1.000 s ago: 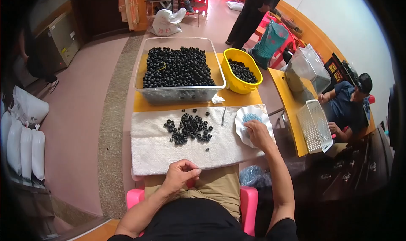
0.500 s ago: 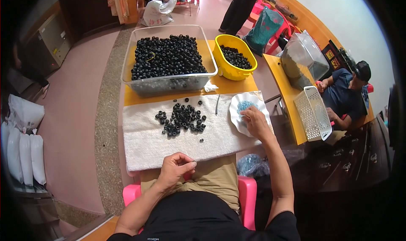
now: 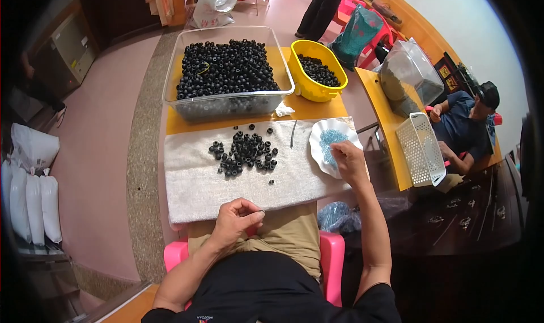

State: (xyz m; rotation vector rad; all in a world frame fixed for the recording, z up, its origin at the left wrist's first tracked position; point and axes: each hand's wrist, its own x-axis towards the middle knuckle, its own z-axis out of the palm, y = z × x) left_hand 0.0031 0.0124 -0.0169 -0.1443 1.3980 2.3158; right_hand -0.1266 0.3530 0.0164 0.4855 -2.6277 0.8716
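Observation:
My left hand is closed in a pinch above my lap, at the near edge of the white towel. A sliver of something dark shows at its fingertips, too small to name. Over the right side of a white scalloped plate, my right hand has its thumb and fingers pressed together. Whatever they hold is hidden. Small light-blue pieces lie in the plate beside those fingers. A loose pile of black ring-shaped parts is spread on the towel, with one part apart from it.
Behind the towel stand a clear bin and a yellow tub, both holding many black parts. A short dark strip lies left of the plate. At the right, a person sits by a white perforated basket.
My right hand has drawn back slightly rightward over the plate, uncovering more blue pieces, and its fingers are closer together. My left hand keeps its pinch. The whole view has shifted slightly.

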